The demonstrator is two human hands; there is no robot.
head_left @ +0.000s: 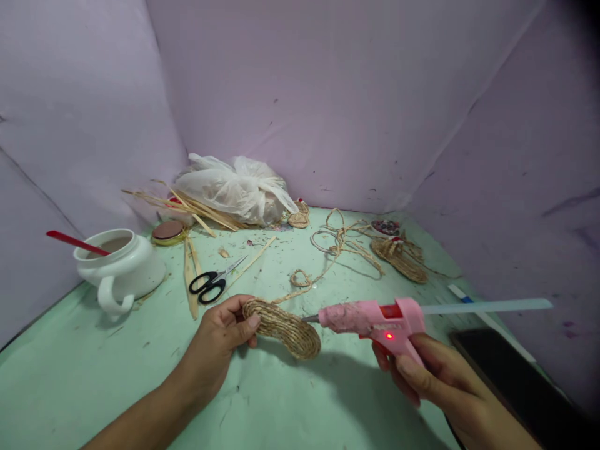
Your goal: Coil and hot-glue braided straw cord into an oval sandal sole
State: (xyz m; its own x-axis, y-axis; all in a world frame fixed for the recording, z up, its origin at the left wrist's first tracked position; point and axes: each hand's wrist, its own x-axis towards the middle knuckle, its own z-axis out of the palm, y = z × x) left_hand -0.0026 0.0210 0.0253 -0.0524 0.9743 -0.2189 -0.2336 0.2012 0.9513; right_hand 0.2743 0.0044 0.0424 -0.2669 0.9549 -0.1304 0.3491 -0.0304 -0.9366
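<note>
My left hand (225, 334) pinches one end of a small sole-shaped piece of coiled twine (284, 328) above the table. A loose twine strand (307, 284) runs from its upper edge back to a tangle of twine. My right hand (435, 378) is wrapped around the handle of a pink hot glue gun (370, 319). Its red light is lit, and a translucent glue stick (487, 306) sticks out of the back. The metal nozzle points left, at the far edge of the coiled piece; whether it touches I cannot tell.
Black-handled scissors (213, 284) lie beside wooden strips. At left stands a white pot (126, 262) with a red stick. A white plastic bag (239, 184) rests at the back. A finished-looking twine slipper (398, 256) and a dark phone (510, 381) are on the right.
</note>
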